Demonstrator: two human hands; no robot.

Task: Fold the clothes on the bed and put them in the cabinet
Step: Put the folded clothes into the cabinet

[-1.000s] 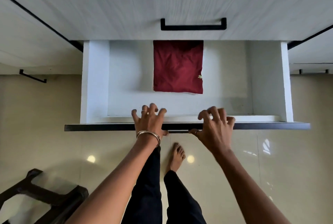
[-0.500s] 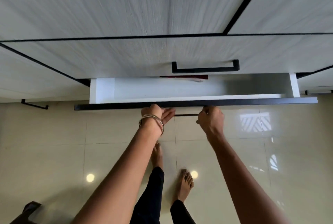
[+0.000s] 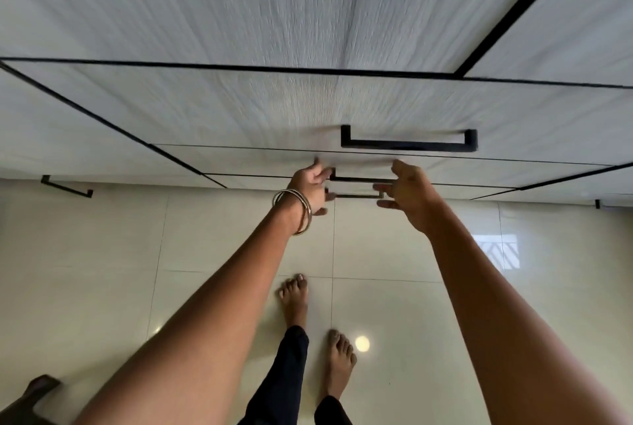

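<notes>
The white cabinet (image 3: 239, 109) fills the upper part of the head view, and its low drawer (image 3: 267, 162) sits flush with the front. The folded red garment is hidden inside. My left hand (image 3: 308, 190), with bangles on the wrist, hovers at the left end of the drawer's black handle (image 3: 359, 180). My right hand (image 3: 409, 197) is at the handle's right end. Both hands have loose fingers that hold nothing. Motion blur hides whether the fingertips touch the handle.
A second black handle (image 3: 407, 144) sits on the drawer above, and another handle (image 3: 66, 186) is on the cabinet at far left. My bare feet (image 3: 294, 298) stand on the glossy beige tile floor (image 3: 102, 270). A dark object (image 3: 30, 390) pokes in at the bottom left.
The drawer with the red garment went from wide open to fully shut. Both hands pushed its front in and have come off it. The view tilted up.
</notes>
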